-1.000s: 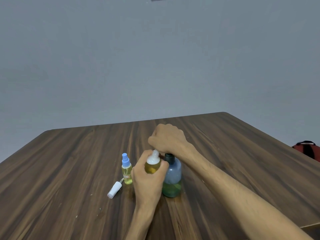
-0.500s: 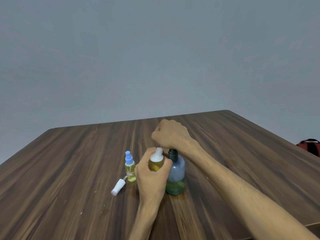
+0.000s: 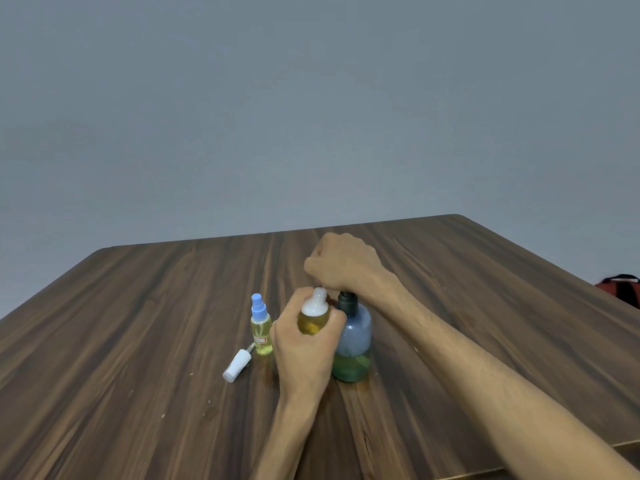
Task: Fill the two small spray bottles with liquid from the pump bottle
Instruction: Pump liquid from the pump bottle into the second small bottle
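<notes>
My left hand (image 3: 304,344) grips an uncapped small spray bottle (image 3: 313,317) with yellow liquid, its open neck held under the pump spout. My right hand (image 3: 343,263) is a closed fist over the pump head of the blue-grey pump bottle (image 3: 353,344), which holds a low layer of greenish liquid; the pump head itself is hidden. A second small spray bottle (image 3: 260,327) with a blue sprayer top stands upright to the left, full of yellow liquid. A loose white sprayer cap (image 3: 237,365) lies on its side near it.
Everything rests on a dark wood-grain table (image 3: 138,341) against a plain grey wall. A red and black bag (image 3: 623,289) shows beyond the table's right edge.
My right fist has risen slightly over the pump bottle. The view has shifted a little; both bottles stay in place.
</notes>
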